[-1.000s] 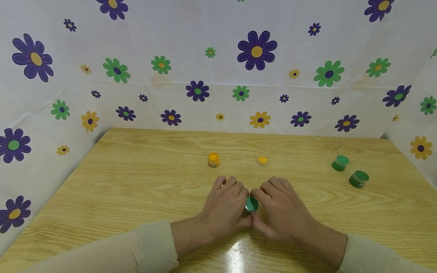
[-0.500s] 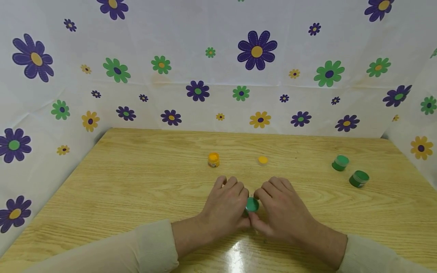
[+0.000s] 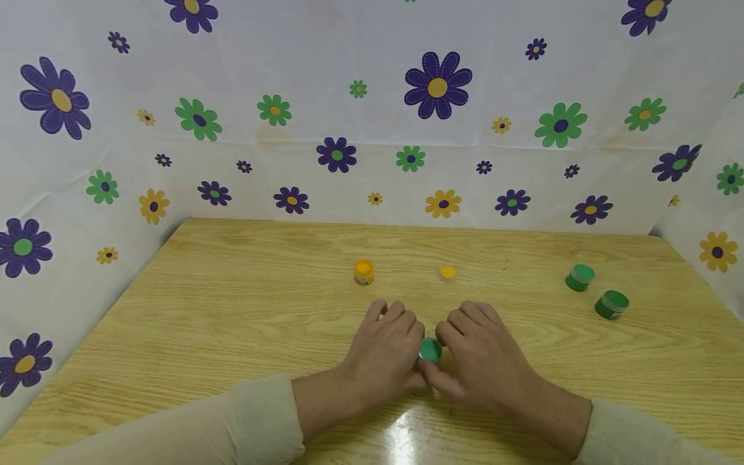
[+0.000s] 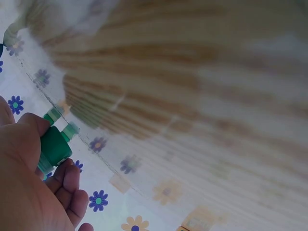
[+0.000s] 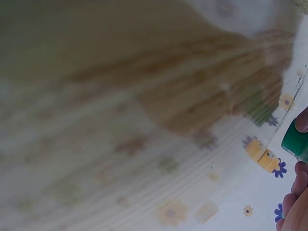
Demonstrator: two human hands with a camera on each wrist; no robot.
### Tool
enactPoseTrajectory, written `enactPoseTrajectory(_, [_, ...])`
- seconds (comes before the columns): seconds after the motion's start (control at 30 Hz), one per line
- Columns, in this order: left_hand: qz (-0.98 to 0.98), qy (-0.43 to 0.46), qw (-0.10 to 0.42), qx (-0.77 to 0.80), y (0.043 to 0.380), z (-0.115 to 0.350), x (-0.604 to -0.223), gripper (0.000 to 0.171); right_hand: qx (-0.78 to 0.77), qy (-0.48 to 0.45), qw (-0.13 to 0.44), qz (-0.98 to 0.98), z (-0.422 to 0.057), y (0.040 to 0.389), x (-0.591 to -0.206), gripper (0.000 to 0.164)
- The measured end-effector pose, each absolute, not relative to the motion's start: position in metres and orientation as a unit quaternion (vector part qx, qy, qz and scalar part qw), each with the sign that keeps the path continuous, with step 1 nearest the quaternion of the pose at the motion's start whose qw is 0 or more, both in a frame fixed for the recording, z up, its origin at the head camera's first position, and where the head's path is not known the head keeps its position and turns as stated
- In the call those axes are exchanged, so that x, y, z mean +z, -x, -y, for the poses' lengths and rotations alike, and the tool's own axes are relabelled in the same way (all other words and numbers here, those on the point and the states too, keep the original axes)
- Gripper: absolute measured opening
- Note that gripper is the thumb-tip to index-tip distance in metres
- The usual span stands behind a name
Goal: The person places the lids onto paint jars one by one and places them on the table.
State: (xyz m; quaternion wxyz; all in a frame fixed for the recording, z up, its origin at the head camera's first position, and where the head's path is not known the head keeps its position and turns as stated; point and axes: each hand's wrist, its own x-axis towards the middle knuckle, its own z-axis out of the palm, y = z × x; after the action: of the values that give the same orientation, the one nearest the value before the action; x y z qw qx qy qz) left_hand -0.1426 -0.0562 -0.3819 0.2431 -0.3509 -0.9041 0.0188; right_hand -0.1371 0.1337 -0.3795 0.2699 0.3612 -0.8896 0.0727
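Observation:
A small green paint jar (image 3: 430, 349) is held between both hands over the near middle of the wooden table. My left hand (image 3: 380, 352) grips its left side, and in the left wrist view its fingers and thumb curl round the green jar body (image 4: 55, 148). From the right, my right hand (image 3: 485, 355) pinches the jar's round lid, thumb on the near rim and index finger at the far side. The lower part of the jar is hidden by the hands in the head view. The right wrist view shows the green jar (image 5: 294, 139) at its right edge.
Beyond the hands stand an orange-yellow paint jar (image 3: 363, 272) without a lid and, to its right, a yellow lid (image 3: 447, 273). Two green paint jars (image 3: 579, 278) (image 3: 611, 305) sit at the right. A flowered cloth (image 3: 372, 116) hangs behind the table (image 3: 232, 284).
My right thumb has slid left along the jar's near rim while the index finger shifted right at the far side. The left hand has stayed almost still.

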Motion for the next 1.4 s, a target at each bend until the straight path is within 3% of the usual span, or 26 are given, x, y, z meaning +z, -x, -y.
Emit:
enactPoseTrajectory(0.13, [0.905, 0.357, 0.229, 0.022, 0.142, 0.0561, -0.3805, 0.04, 0.07, -0.358, 0.263, 0.893, -0.1344, 0.1368, -0.379, 0.039])
enactPoseTrajectory(0.43, [0.911, 0.345, 0.222, 0.028, 0.1419, 0.0565, -0.3804, 0.055, 0.08, -0.358, 0.232, 0.901, -0.133, 0.1358, -0.3775, 0.036])
enactPoseTrajectory(0.73, [0.907, 0.349, 0.237, 0.017, 0.1426, 0.056, -0.3824, 0.051, 0.08, -0.372, 0.252, 0.89, -0.1328, 0.1366, -0.3798, 0.028])
enactPoseTrajectory(1.4, [0.902, 0.354, 0.246, 0.01, 0.1426, 0.0566, -0.3841, 0.05, 0.077, -0.357, 0.252, 0.896, -0.1326, 0.1368, -0.3801, 0.029])
